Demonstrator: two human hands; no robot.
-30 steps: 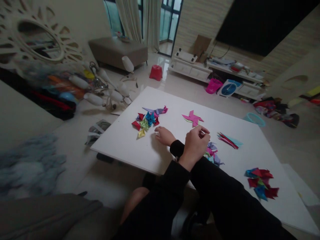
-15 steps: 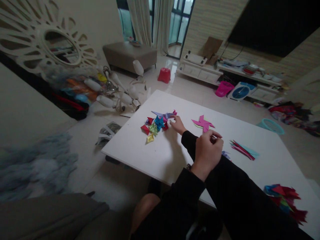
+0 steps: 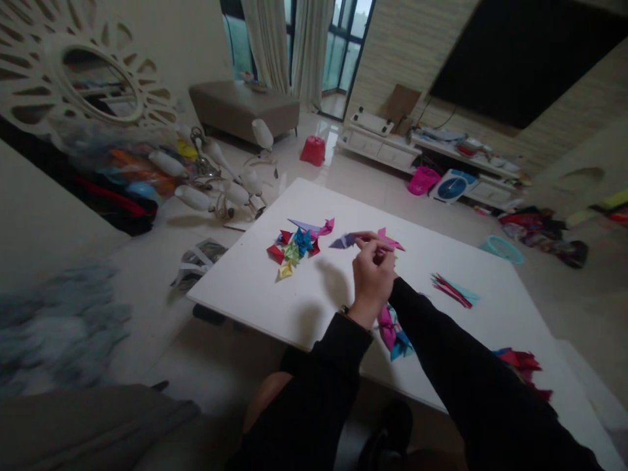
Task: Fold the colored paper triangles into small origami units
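My right hand (image 3: 364, 236) pinches a purple folded paper piece (image 3: 343, 241) just above the white table (image 3: 338, 199). Close in front of it, my left hand (image 3: 371, 276) is closed with its fingers curled together; whether anything is between them is hidden. Left of both hands lies a pile of small folded papers, among them a blue star shape (image 3: 303, 241), a yellow piece (image 3: 285, 269) and a pink piece (image 3: 327, 227). A pink pinwheel-like paper (image 3: 391, 239) is partly covered by my hands. Magenta and blue folded papers (image 3: 387, 328) show between my forearms.
A bundle of narrow paper strips (image 3: 452, 292) lies on the table's right half. Red folded papers (image 3: 524, 366) sit near its right end, partly behind my right sleeve. A lamp with several white shades (image 3: 235, 193) stands on the floor left of the table.
My right hand has moved from the pile back toward my left hand, bringing the purple piece out. The view has shifted slightly, and the magenta and blue papers are now uncovered.
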